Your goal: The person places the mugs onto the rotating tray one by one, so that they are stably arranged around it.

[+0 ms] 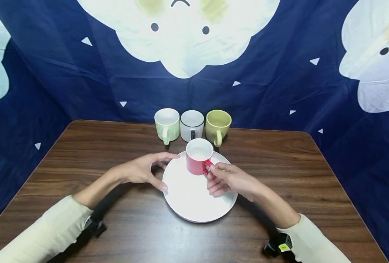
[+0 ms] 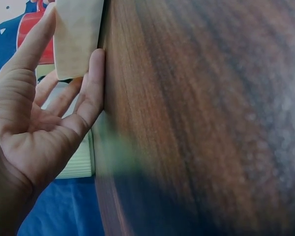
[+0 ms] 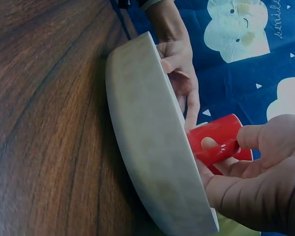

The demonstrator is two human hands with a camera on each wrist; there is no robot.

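Note:
A red mug (image 1: 195, 167) with a white inside stands upright at the back part of a round white disc (image 1: 194, 204). My right hand (image 1: 232, 179) pinches the mug's handle between thumb and fingers. In the right wrist view the base of the mug (image 3: 216, 130) meets the top of the disc (image 3: 147, 132), whose thick side shows. At the disc's left edge is my left hand (image 1: 140, 170), thumb and fingers spread along the rim. The left wrist view shows its thumb at the disc's upper edge and the other fingers around its side.
Behind the disc, three mugs stand in a row: a pale green ribbed one (image 1: 167, 126), a white one with a dark rim (image 1: 192, 126) and a yellow-green one (image 1: 218, 126). All sit near the far edge of the wooden table (image 1: 115, 226), before a blue cloth (image 1: 263, 95).

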